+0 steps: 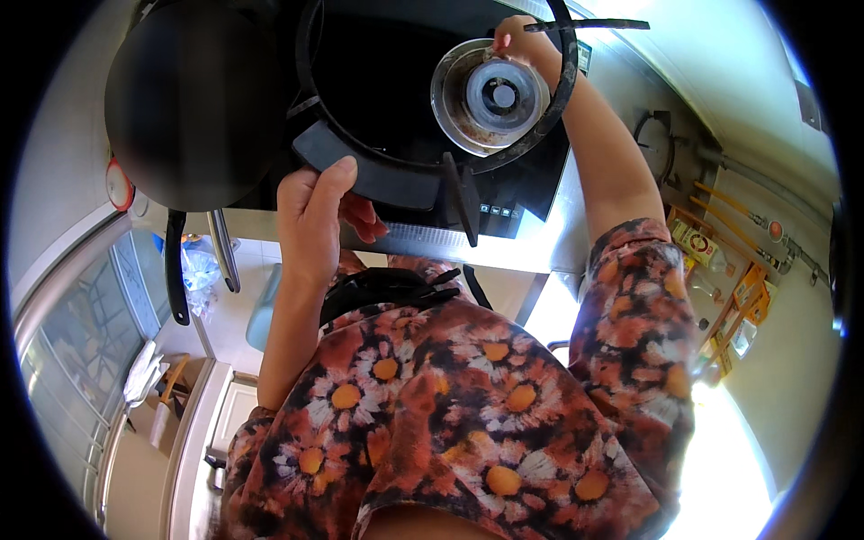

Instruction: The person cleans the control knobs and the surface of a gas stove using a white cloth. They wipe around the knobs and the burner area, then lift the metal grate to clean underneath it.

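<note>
My left hand (pixel 309 219) grips the flat grey-black plate on the near side of a black ring-shaped pan support (pixel 378 177). The ring is raised over a black glass gas cooktop (pixel 378 74), its prongs sticking out. Behind the ring's right side, my right hand (pixel 526 44) reaches to the far rim of a round metal burner bowl (pixel 451 111). Its fingers are curled at that rim; whether they pinch it or something small is unclear. Inside the bowl sits a pale round burner (pixel 503 96), and brownish stains mark the bowl's wall.
A dark pan (pixel 192 108) covers the cooktop's left side, its black handle (pixel 177 270) jutting past the counter edge. Another metal handle (pixel 224 250) juts out beside it. Touch icons (pixel 498 210) line the front right. Another pan support (pixel 658 145) rests at the right wall, near yellow gas hoses (pixel 725 202).
</note>
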Demonstrator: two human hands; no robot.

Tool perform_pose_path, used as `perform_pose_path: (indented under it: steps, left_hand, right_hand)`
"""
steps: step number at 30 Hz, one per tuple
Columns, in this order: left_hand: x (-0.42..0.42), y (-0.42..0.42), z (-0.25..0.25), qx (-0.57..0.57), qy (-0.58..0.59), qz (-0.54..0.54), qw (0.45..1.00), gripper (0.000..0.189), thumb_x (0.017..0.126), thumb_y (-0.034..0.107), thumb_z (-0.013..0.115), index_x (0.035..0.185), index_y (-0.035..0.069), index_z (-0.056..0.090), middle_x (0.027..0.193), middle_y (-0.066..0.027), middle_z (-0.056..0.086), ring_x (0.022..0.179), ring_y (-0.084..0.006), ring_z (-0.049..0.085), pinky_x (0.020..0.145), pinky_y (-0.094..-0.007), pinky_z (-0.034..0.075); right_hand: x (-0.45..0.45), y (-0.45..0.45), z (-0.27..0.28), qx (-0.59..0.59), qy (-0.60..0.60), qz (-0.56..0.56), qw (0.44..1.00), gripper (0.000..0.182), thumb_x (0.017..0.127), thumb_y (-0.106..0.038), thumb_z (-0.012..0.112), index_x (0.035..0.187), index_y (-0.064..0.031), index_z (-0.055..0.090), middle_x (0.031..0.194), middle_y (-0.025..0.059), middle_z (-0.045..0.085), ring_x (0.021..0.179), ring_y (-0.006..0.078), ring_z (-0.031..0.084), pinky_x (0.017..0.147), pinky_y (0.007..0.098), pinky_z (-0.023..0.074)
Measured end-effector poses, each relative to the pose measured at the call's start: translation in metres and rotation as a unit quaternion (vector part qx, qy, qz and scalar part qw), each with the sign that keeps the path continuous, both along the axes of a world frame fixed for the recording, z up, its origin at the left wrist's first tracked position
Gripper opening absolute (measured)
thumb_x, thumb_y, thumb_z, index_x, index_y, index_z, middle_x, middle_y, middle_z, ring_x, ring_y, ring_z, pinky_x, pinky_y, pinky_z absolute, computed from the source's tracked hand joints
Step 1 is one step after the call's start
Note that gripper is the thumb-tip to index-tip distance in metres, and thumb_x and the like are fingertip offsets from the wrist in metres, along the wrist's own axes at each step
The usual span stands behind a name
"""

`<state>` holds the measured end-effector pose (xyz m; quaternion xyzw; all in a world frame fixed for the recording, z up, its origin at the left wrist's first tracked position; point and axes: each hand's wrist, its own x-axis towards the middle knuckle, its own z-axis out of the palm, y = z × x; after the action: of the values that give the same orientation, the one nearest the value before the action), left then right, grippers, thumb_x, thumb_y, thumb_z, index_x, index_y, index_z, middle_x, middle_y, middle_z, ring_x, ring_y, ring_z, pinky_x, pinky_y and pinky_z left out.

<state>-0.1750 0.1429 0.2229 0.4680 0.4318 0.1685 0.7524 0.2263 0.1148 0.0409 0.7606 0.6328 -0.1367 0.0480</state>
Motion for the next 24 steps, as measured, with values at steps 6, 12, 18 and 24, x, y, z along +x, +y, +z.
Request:
perform_pose_path:
  steps: [6, 12, 18, 24]
  left_hand:
    - [0.006, 0.003, -0.002, 0.018, 0.006, 0.003, 1.000, 0.037, 0.088, 0.027, 0.049, 0.066, -0.001, 0.058, 0.053, -0.0088, 0.056, 0.041, -0.0195, 0.056, 0.039, -0.0269, 0.046]
    - [0.010, 0.006, 0.003, 0.004, 0.005, 0.008, 1.000, 0.036, 0.088, 0.027, 0.050, 0.065, -0.001, 0.057, 0.053, -0.0084, 0.055, 0.042, -0.0196, 0.057, 0.039, -0.0269, 0.046]
    - [0.010, 0.006, -0.003, 0.017, 0.007, 0.007, 1.000, 0.035, 0.087, 0.028, 0.050, 0.067, -0.001, 0.058, 0.053, -0.0089, 0.056, 0.042, -0.0198, 0.057, 0.040, -0.0268, 0.047]
    - [0.008, 0.007, -0.001, 0.019, 0.005, 0.007, 1.000, 0.036, 0.088, 0.029, 0.050, 0.068, 0.000, 0.058, 0.054, -0.0085, 0.057, 0.042, -0.0192, 0.057, 0.041, -0.0268, 0.047]
  right_hand:
    - [-0.042, 0.022, 0.014, 0.034, 0.127, 0.024, 0.991, 0.012, 0.066, -0.020, 0.072, 0.074, -0.0105, 0.071, 0.071, 0.0098, 0.066, 0.068, 0.0272, 0.064, 0.064, 0.0347, 0.0514]
    - [0.009, -0.014, 0.005, 0.009, 0.148, -0.106, 0.983, 0.016, 0.070, -0.022, 0.076, 0.080, -0.0108, 0.072, 0.079, 0.0109, 0.068, 0.070, 0.0275, 0.064, 0.066, 0.0342, 0.0518]
    - [-0.016, 0.003, 0.008, 0.044, 0.075, -0.012, 0.996, 0.016, 0.068, -0.023, 0.077, 0.079, -0.0126, 0.073, 0.077, 0.0096, 0.068, 0.071, 0.0244, 0.065, 0.066, 0.0316, 0.0521]
    - [0.014, -0.009, 0.004, 0.013, 0.127, -0.059, 0.990, 0.017, 0.067, -0.024, 0.076, 0.080, -0.0128, 0.073, 0.079, 0.0078, 0.069, 0.070, 0.0226, 0.065, 0.066, 0.0314, 0.0518]
